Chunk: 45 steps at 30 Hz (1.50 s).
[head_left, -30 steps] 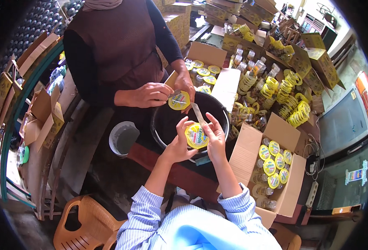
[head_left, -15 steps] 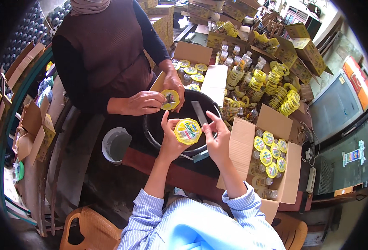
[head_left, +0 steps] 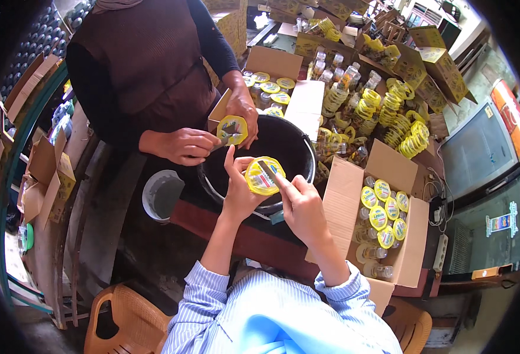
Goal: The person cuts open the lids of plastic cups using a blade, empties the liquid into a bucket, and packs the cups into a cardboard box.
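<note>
Yellow-rimmed cup (head_left: 252, 184), lid toward the viewer, is resting in the left hand (head_left: 240, 192), whose fingers are curling around its side. Right hand (head_left: 304, 209) is pinching a dark flat blade (head_left: 268, 170), which is lying across the lid; whether its edge is cutting, one cannot tell. Both hands are working close together, the cup and blade lying between them. Beyond and below them, a black bucket (head_left: 295, 141) is standing open; beyond the left hand, a co-worker's hands (head_left: 190, 146) are holding a similar cup (head_left: 231, 125). Right of the right hand, an open carton (head_left: 340, 200) is holding lidded cups (head_left: 378, 217). Risks, as judged: the blade is pointing roughly toward the left forefinger, so slipping off the smooth lid could be nicking it; a loosening left grip could be dropping the cup bucketward.
</note>
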Each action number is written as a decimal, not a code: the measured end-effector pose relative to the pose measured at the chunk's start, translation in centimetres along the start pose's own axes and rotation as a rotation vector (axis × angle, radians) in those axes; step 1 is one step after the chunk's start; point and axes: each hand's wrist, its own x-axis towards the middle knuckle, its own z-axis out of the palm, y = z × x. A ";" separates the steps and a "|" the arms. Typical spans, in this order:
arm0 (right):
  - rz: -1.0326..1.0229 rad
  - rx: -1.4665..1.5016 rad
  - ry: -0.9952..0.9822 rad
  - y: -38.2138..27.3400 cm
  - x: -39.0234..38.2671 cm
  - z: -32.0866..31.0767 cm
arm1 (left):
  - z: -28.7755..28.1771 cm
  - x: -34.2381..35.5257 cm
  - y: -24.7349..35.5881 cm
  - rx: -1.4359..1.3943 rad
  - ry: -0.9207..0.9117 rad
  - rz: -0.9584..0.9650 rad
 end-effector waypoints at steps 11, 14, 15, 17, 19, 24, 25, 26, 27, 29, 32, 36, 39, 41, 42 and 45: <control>-0.035 0.024 -0.024 0.2 0.1 0.1 | 0.2 -0.1 0.0 0.055 0.019 -0.023; -0.049 0.006 -0.029 0.1 0.1 0.1 | 0.2 -0.2 0.1 0.076 0.016 -0.033; -0.047 -0.047 -0.064 0.0 0.1 0.0 | 0.2 -0.2 0.1 0.076 0.016 -0.036; -0.042 -0.100 -0.100 -0.2 0.0 -0.2 | 0.2 -0.3 0.2 0.080 0.016 -0.042; -0.059 -0.137 -0.101 -0.3 0.1 -0.2 | 0.2 -0.3 0.3 0.085 0.013 -0.038; -0.079 -0.172 -0.110 -0.3 0.2 -0.1 | 0.1 -0.2 0.0 0.097 -0.006 0.033; -0.087 -0.175 -0.112 -0.3 0.2 -0.1 | 0.1 -0.2 0.0 0.099 -0.010 0.028; -0.086 -0.178 -0.113 -0.3 0.1 -0.1 | 0.1 -0.3 -0.1 0.101 -0.014 0.022; -0.080 -0.176 -0.119 -0.3 0.1 -0.1 | 0.1 -0.3 -0.1 0.099 -0.013 0.022; -0.076 -0.175 -0.127 -0.4 0.0 -0.1 | 0.1 -0.4 -0.1 0.091 -0.006 0.008; -0.085 -0.194 -0.135 -0.4 0.1 0.0 | 0.1 -0.4 -0.2 0.115 -0.011 0.016; -0.092 -0.200 -0.154 -0.3 0.3 -0.1 | 0.0 -0.4 -0.3 0.114 -0.015 0.029; -0.082 -0.198 -0.163 -0.3 0.2 -0.2 | 0.0 -0.4 -0.4 0.089 -0.032 0.002; -0.076 -0.203 -0.166 -0.1 0.3 -0.1 | 0.1 -0.4 -0.4 0.082 -0.021 -0.002; -0.087 -0.181 -0.130 -0.1 0.3 0.0 | 0.1 -0.4 -0.4 0.080 -0.021 0.007; -0.089 -0.165 -0.122 -0.1 0.1 -0.1 | 0.1 -0.4 -0.4 0.072 -0.016 0.006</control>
